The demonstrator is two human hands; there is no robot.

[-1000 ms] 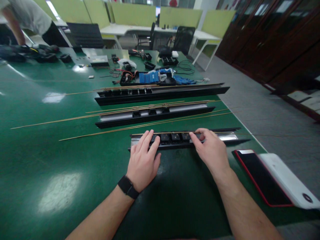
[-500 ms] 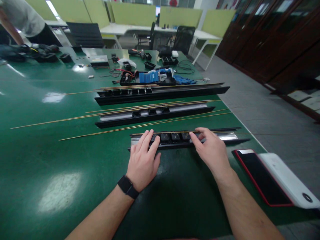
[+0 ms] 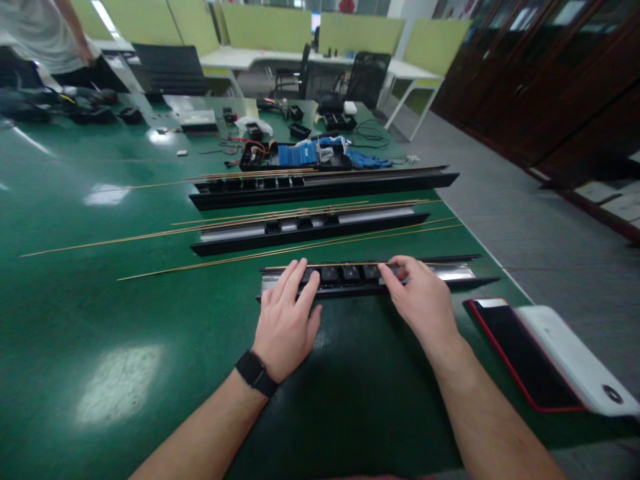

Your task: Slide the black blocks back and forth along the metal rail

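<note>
The nearest black channel rail [image 3: 345, 292], silvery inside, lies across the green table with several black blocks [image 3: 351, 273] set along it. My left hand [image 3: 286, 323], wearing a black watch, rests over the rail's left part, fingers stretched out and slightly apart. Along the far side of the blocks runs a thin golden rod [image 3: 340, 265]. Thumb and fingers of my right hand [image 3: 425, 300] pinch at this rod beside the rightmost block; the fingertips partly cover the contact.
Beyond lie a second rail [image 3: 310, 233], a third rail [image 3: 325, 192] and loose golden rods [image 3: 200, 268]. A black tray with blue items [image 3: 299, 155] sits farther back. To the right are a red-edged phone [image 3: 530, 360] and a white device [image 3: 575, 360]. A person [image 3: 45, 40] stands far left.
Both my hands stay in the same place on the rail. At far left, the other person has shifted and their arm is in a different position.
</note>
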